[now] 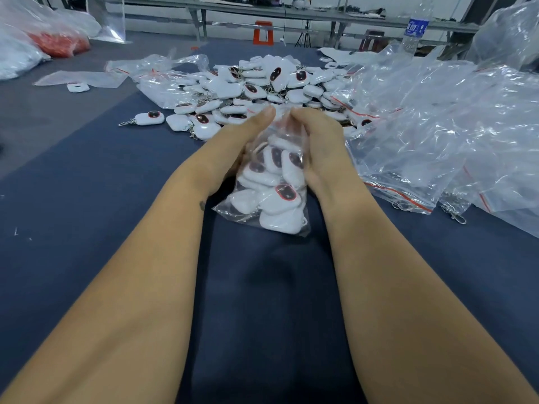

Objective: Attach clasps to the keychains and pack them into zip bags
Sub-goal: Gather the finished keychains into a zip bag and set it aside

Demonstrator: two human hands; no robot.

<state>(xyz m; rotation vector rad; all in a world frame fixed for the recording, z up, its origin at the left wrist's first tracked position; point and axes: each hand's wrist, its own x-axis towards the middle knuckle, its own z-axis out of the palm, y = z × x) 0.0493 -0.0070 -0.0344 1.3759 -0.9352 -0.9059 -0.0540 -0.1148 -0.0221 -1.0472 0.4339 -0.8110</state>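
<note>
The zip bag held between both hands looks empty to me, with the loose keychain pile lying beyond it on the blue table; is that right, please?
Not quite: the head view shows the zip bag is filled with white keychains, not empty. The left hand and right hand do hold it between them, and the loose keychain pile does lie beyond it on the blue table.

There are almost no words to read here. A clear water bottle stands at the far right edge of the table. It has a blue label with white marks on it, but they are too small and blurry to read. The keychains and the bags show no letters or numbers.
</note>
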